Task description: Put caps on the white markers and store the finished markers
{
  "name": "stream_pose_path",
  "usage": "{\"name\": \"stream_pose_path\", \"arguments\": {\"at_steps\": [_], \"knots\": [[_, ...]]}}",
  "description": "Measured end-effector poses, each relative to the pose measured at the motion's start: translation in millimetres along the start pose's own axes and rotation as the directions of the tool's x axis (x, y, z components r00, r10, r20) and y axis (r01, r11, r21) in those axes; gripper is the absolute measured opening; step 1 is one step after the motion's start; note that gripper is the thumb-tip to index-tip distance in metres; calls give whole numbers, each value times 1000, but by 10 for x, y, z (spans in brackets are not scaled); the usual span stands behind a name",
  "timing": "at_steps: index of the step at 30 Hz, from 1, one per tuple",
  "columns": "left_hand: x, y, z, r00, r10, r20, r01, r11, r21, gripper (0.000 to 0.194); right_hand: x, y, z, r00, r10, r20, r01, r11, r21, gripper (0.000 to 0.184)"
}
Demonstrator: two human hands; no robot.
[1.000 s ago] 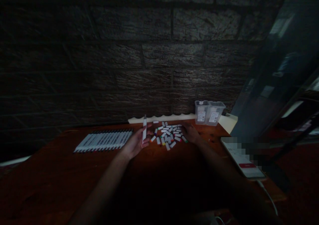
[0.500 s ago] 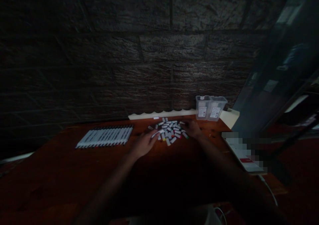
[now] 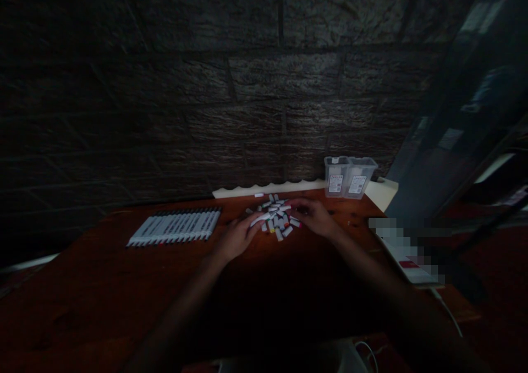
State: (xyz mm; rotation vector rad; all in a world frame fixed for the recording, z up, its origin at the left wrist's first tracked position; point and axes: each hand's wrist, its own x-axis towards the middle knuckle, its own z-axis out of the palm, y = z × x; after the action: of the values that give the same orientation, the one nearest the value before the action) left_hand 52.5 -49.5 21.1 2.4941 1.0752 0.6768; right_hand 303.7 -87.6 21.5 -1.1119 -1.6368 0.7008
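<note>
My left hand (image 3: 236, 240) is closed around a white marker (image 3: 260, 219) that lies nearly level, its tip pointing right toward a heap of several small white caps with coloured ends (image 3: 279, 219). My right hand (image 3: 314, 217) rests on the right side of that heap with its fingers curled down among the caps; what they pinch is hidden. To the left, a neat row of several white markers (image 3: 175, 227) lies side by side on the reddish-brown wooden table (image 3: 124, 290).
Two clear plastic boxes with labels (image 3: 348, 177) stand at the back right against a dark brick wall. A white scalloped strip (image 3: 264, 188) runs along the table's back edge. A phone (image 3: 406, 254) with a cable lies at the right. A dark slanted panel rises at the right.
My left hand lowered the marker from upright to nearly level and brought it to the cap heap. My right hand shifted slightly left over the caps. The view tilted a little.
</note>
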Motion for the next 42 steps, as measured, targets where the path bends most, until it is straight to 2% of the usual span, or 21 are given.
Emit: {"name": "stream_pose_path", "arguments": {"at_steps": [5,12,14,16,19,22,24,25,27,28,30,31,33,35,38,40,42], "knots": [[-12,50,-31,998,59,10,-59,998,13,40,-36,-111,39,995,-73,70,69,996,48,29],[-30,137,-20,990,143,-7,-141,984,107,48,-76,-223,151,998,-49,28,48,999,20,27],[-28,187,-19,989,148,10,-148,982,121,48,-81,-228,188,996,-76,35,75,997,33,28],[-27,232,-31,994,111,18,-112,987,111,45,-86,-229,205,995,-89,43,88,996,19,32],[-33,262,-71,1000,-22,-21,23,999,27,42,-96,-230,173,999,-35,-21,34,998,-45,40],[-27,237,-123,987,-85,-140,52,974,-220,56,-91,-207,104,989,3,-149,-23,991,-129,42],[-3,208,-165,949,-206,-239,75,883,-463,68,-84,-181,75,987,15,-163,-43,985,-169,43],[14,196,-192,941,-254,-221,69,788,-612,72,-84,-172,72,989,19,-144,-47,980,-193,44],[47,183,-254,948,-294,-119,47,502,-863,73,-96,-166,84,995,9,-98,-36,960,-279,42],[59,179,-288,953,-297,-62,50,354,-934,72,-105,-170,94,997,0,-75,-24,947,-320,41],[63,168,-352,956,-291,34,69,108,-992,70,-124,-185,114,999,-20,-49,0,925,-380,42],[55,159,-377,954,-291,67,77,21,-997,69,-131,-191,120,999,-26,-47,6,920,-393,42],[28,136,-411,951,-288,112,88,-95,-992,67,-135,-199,122,998,-29,-54,5,916,-401,43],[1,115,-422,951,-280,131,91,-154,-984,65,-133,-200,116,998,-25,-60,-2,913,-408,44],[-7,99,-406,956,-264,125,80,-173,-982,64,-129,-193,110,997,-32,-66,1,905,-426,44],[15,94,-374,955,-264,131,99,-131,-986,64,-128,-185,109,997,-35,-72,1,906,-424,43],[45,90,-321,944,-292,151,155,-9,-988,59,-125,-178,105,995,-27,-94,-13,914,-406,42]]}}
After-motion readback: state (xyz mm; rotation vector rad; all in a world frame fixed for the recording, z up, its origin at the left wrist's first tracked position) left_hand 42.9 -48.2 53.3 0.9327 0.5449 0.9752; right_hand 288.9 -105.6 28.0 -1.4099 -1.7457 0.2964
